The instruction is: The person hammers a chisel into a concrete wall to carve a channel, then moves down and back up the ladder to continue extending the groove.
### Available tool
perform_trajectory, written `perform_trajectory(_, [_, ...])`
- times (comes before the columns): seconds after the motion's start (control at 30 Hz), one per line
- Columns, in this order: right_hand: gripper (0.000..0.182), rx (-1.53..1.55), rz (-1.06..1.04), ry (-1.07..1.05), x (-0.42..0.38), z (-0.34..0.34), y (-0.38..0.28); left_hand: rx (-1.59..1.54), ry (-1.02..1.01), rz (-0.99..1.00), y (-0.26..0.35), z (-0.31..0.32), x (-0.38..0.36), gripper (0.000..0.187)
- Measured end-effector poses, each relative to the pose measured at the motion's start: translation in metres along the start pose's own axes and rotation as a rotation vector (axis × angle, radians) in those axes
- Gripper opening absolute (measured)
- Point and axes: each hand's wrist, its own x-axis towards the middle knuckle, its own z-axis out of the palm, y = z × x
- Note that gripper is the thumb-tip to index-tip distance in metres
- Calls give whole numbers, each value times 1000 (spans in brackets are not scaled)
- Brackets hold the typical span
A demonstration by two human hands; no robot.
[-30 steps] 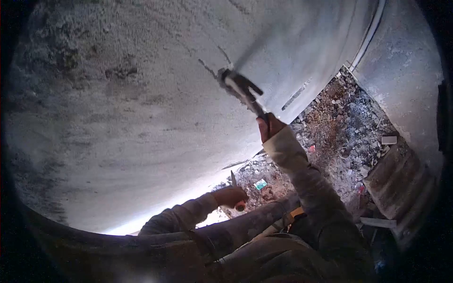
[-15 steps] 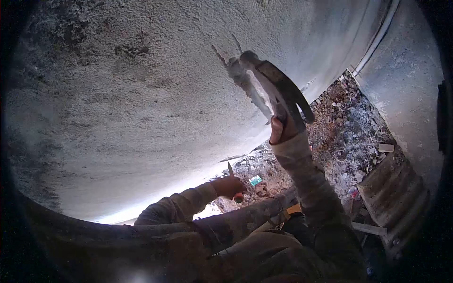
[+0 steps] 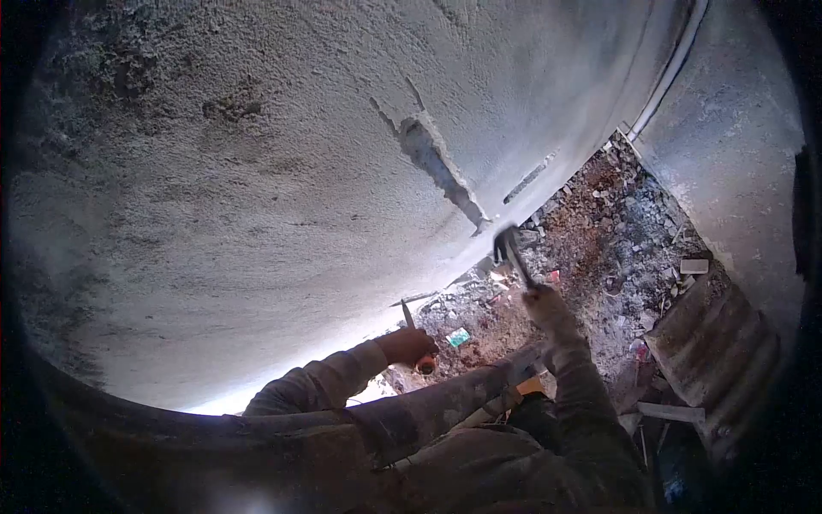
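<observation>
My left hand point(image 3: 406, 346) is closed around a chisel point(image 3: 407, 313), whose metal blade points up toward the lower edge of the plastered wall point(image 3: 257, 214). The chisel's orange end point(image 3: 425, 366) shows below my fist. Farther right, my right hand point(image 3: 545, 303) grips a hammer point(image 3: 517, 260) by its handle, the dark head raised away from the chisel and slightly blurred. A rough channel point(image 3: 437, 170) is cut into the plaster above the hammer, with a shorter slot point(image 3: 528, 178) to its right. A narrow dark groove point(image 3: 413, 299) lies near the chisel's tip.
Rubble point(image 3: 599, 244) covers the ground below, with a green packet point(image 3: 457, 337) among it. A thick dark pole point(image 3: 445, 392) crosses in front of my body. Corrugated sheet point(image 3: 715, 347) leans at the right, near a pale block point(image 3: 694, 266). A second wall point(image 3: 728, 128) rises beyond.
My right hand has swung the hammer down from in front of the wall channel, uncovering the channel and the slot. The left hand and chisel stay nearly in place.
</observation>
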Motion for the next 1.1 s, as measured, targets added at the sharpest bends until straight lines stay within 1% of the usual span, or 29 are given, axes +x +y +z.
perform_trajectory(0.03, [34,-129,123,18,-7,2,24,-19,101,42,-1,4,0,20])
perform_trajectory(0.07, [36,-377,147,-14,-19,3,44,-38,204,84,-2,4,2,21])
perform_trajectory(0.1, [39,-625,171,-48,-34,7,68,64,105,-7,13,-12,3,21])
perform_trajectory(0.17, [43,-606,363,-220,-67,21,156,132,124,-24,23,-22,13,19])
perform_trajectory(0.2, [43,-494,601,-209,-89,26,183,193,139,-45,27,-26,17,18])
perform_trajectory(0.23, [41,-516,620,-209,-114,44,245,261,244,68,20,-29,23,18])
perform_trajectory(0.27, [41,-512,679,-220,-145,52,279,194,279,116,25,-50,25,17])
perform_trajectory(0.33, [40,-491,786,-240,-203,51,309,141,461,286,27,-87,34,15])
perform_trajectory(0.37, [40,-473,825,-243,-233,51,321,-42,649,272,37,-103,35,14])
perform_trajectory(0.4, [40,-455,854,-239,-257,50,325,-237,828,254,55,-116,36,14])
perform_trajectory(0.47, [40,-417,904,-203,-295,50,336,-502,999,505,108,-161,35,13])
perform_trajectory(0.5, [40,-395,915,-190,-310,50,334,-258,1006,501,105,-178,39,16])
perform_trajectory(0.53, [40,-376,927,-168,-325,51,335,20,1049,642,134,-205,33,20])
perform_trajectory(0.57, [40,-362,934,-146,-333,52,333,235,916,377,148,-222,24,19])
perform_trajectory(0.6, [40,-354,940,-127,-341,54,334,248,987,403,161,-234,23,20])
perform_trajectory(0.63, [40,-346,949,-116,-349,60,331,396,1138,449,173,-255,11,16])
perform_trajectory(0.67, [40,-346,944,-110,-351,64,329,451,1202,489,166,-268,4,14])
perform_trajectory(0.7, [40,-348,944,-103,-354,69,328,364,1280,481,162,-280,-3,15])
perform_trajectory(0.73, [40,-355,946,-107,-356,76,328,146,1329,650,148,-294,-2,19])
perform_trajectory(0.77, [40,-357,949,-104,-359,83,329,50,1329,653,139,-304,-9,18])
perform_trajectory(0.8, [40,-361,955,-106,-359,89,327,-49,1326,648,146,-311,-19,17])
perform_trajectory(0.87, [40,-374,961,-110,-360,98,327,-147,1289,706,159,-317,-30,16])
perform_trajectory(0.9, [40,-372,959,-105,-360,102,327,-151,1262,696,153,-321,-29,16])
perform_trajectory(0.97, [39,-381,938,-79,-353,108,330,-89,1222,571,145,-330,-26,15])
perform_trajectory(1.0, [39,-383,929,-67,-349,108,328,-88,1208,565,145,-330,-23,15])
perform_trajectory(1.03, [39,-373,931,-74,-347,98,307,72,1225,533,147,-331,-20,15])
perform_trajectory(1.07, [40,-307,951,-76,-342,79,270,232,1240,501,148,-333,-17,15])
perform_trajectory(1.1, [41,-241,971,-78,-339,67,248,232,1231,501,143,-337,-15,15])
